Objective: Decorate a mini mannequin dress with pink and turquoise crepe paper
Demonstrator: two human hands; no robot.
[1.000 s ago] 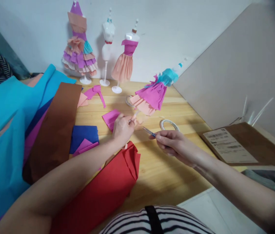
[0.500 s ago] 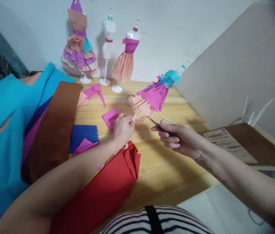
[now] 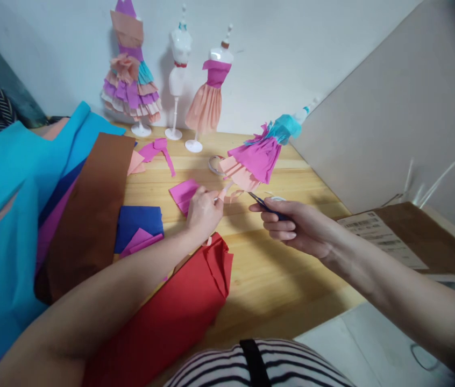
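My left hand [image 3: 205, 210] is closed on the lower end of a small mannequin's white stand, beside a peach paper strip [image 3: 235, 194]. This mannequin [image 3: 267, 150] leans to the right, dressed in turquoise, magenta and peach crepe paper. In my right hand [image 3: 288, 223] is a pair of dark-handled scissors [image 3: 263, 203]. Their thin tips point left, just below the peach hem, near the strip. My fingers hide most of the handles. A magenta paper piece [image 3: 182, 194] lies against the back of my left hand.
Three mannequins, including a bare white one [image 3: 179, 48], stand along the wall. Brown paper [image 3: 94, 204] and turquoise paper [image 3: 5, 177] cover the left side; red paper [image 3: 171, 306] lies in front. A tape roll [image 3: 215, 164] sits behind, a cardboard box [image 3: 429, 231] at right.
The scissors' tips have shifted slightly right, away from the peach strip. The leaning mannequin has moved a little to the right; my left hand keeps nearly the same place.
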